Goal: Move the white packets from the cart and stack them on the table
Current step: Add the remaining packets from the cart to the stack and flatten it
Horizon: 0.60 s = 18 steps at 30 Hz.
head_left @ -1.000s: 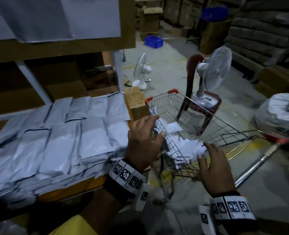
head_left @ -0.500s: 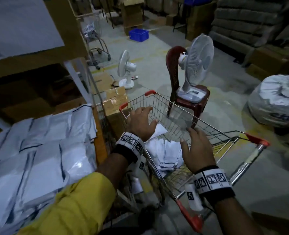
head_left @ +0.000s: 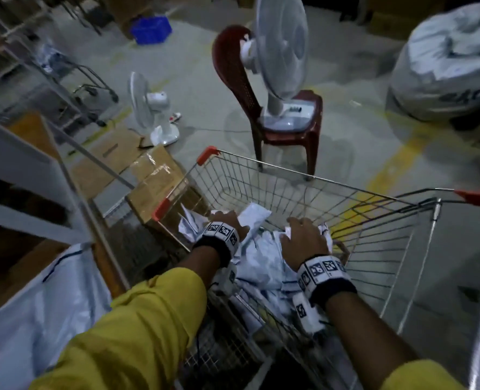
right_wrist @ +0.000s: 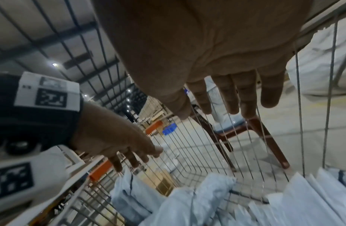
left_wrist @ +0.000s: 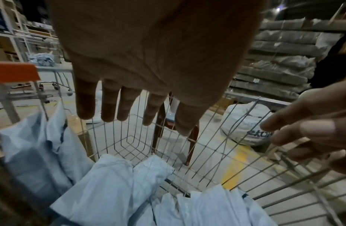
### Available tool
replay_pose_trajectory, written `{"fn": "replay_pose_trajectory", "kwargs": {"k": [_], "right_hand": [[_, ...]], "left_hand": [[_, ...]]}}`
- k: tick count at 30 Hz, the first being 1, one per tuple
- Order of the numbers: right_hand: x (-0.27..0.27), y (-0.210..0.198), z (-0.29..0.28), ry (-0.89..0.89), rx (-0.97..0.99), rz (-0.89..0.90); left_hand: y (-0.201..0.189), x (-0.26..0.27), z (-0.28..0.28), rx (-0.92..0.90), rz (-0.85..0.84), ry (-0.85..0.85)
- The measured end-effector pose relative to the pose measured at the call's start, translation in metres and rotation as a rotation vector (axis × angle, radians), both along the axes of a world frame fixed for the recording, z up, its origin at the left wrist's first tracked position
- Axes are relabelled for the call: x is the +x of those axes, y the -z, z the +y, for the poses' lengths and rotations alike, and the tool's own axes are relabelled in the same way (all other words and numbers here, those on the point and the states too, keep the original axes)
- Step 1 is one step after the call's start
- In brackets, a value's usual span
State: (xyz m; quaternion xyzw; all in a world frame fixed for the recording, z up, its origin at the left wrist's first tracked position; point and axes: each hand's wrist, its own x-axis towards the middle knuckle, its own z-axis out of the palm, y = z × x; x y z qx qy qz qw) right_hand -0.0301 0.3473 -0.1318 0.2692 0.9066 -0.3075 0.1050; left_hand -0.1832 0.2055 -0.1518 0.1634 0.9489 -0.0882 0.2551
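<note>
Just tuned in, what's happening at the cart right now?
A person is reaching both hands into the wire cart for the white packets heaped in it. The left hand and right hand are spread just over the heap, fingers straight, gripping nothing yet. More packets already lie on the table to the left.

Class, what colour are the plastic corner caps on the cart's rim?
Orange-red corner caps, clearest in the head view.

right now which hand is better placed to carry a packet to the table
Left, probably. Both hands are open above the packets in the cart. The left hand is on the cart's table side, where stacked packets show at lower left. The right hand would have to cross over.
</note>
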Motion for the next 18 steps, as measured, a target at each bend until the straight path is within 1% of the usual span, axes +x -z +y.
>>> {"fn": "replay_pose_trajectory", "kwargs": {"k": [3,4,7,11,13,15,17,18], "right_hand": [[-0.026,0.045,-0.002,-0.049,-0.009,-0.090],[-0.036,0.063,-0.002,-0.064,-0.010,-0.109],[-0.051,0.118,-0.006,-0.104,0.032,-0.193],[-0.046,0.187,-0.020,-0.160,0.076,-0.322],[-0.037,0.217,-0.027,-0.139,0.092,-0.375],[-0.028,0.238,-0.031,-0.079,0.099,-0.408],[-0.024,0.253,-0.032,-0.025,0.091,-0.405],[-0.023,0.257,-0.032,0.005,0.116,-0.383]], "left_hand": [[0.037,-0.026,0.008,-0.066,0.024,0.019],[0.059,-0.035,0.007,-0.072,0.028,-0.013],[0.092,-0.041,0.002,-0.151,-0.010,-0.127],[0.125,-0.037,-0.007,-0.218,-0.002,-0.241],[0.139,-0.039,-0.007,-0.228,-0.001,-0.284],[0.151,-0.044,-0.006,-0.237,-0.074,-0.357],[0.158,-0.049,-0.007,-0.253,-0.135,-0.413],[0.162,-0.049,-0.008,-0.254,-0.134,-0.418]]}}
